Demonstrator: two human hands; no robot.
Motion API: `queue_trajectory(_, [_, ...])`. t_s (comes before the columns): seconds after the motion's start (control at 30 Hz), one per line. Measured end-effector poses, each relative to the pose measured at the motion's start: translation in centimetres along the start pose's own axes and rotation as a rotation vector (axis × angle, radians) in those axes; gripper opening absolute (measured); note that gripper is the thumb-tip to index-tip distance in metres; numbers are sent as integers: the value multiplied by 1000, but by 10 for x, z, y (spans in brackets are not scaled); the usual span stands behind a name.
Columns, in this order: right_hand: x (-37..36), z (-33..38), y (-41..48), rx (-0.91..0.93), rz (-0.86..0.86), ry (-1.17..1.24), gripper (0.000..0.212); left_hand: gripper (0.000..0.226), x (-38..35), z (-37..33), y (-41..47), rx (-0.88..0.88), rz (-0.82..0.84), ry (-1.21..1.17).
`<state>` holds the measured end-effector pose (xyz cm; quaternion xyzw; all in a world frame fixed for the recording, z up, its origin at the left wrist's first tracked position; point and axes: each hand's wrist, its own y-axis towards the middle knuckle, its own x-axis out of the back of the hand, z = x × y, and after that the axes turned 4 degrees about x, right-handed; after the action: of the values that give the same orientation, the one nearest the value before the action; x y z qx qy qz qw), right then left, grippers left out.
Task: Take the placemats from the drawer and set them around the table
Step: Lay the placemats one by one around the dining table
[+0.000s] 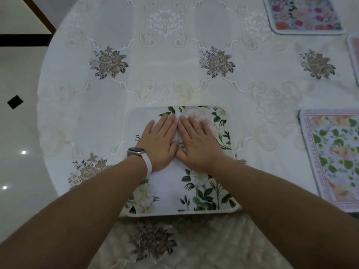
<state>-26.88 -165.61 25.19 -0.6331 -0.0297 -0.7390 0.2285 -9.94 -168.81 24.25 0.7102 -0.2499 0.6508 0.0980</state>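
Both palms flat, fingers spread: left hand (158, 141) and right hand (196, 141) press the white floral placemat (200, 187) at the table's (81, 117) near edge, gripping nothing; pink-bordered placemat (334, 158) lies on the right edge, rose placemat (305, 14) at the far-right.

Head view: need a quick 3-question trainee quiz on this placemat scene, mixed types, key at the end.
1. True or false: both hands lie flat on the white floral placemat.
2. Which wrist wears the watch? A) left B) right
3. Fill in: the table is covered by an embroidered ____.

Key
1. True: the left hand and right hand press on it, palms down, side by side.
2. A
3. tablecloth; other placemats, such as the leaf-print placemat, lie at the right.
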Motion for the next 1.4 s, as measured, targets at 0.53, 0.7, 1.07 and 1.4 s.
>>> queue_trajectory(0.53, [12,-60,8,-287,-116,109,74,76,14,35,12,421,-29,-106])
queue_trajectory(0.7, [0,-57,-34,-371,-106,147,80,85,3,39,-27,475,-27,-137])
queue_trajectory(1.07, [-28,-15,-126,-368,-8,102,84,85,-9,12,-123,484,38,-142])
queue_trajectory(1.4, [-38,48,-119,-221,1,89,73,64,-19,-64,-122,64,113,-77])
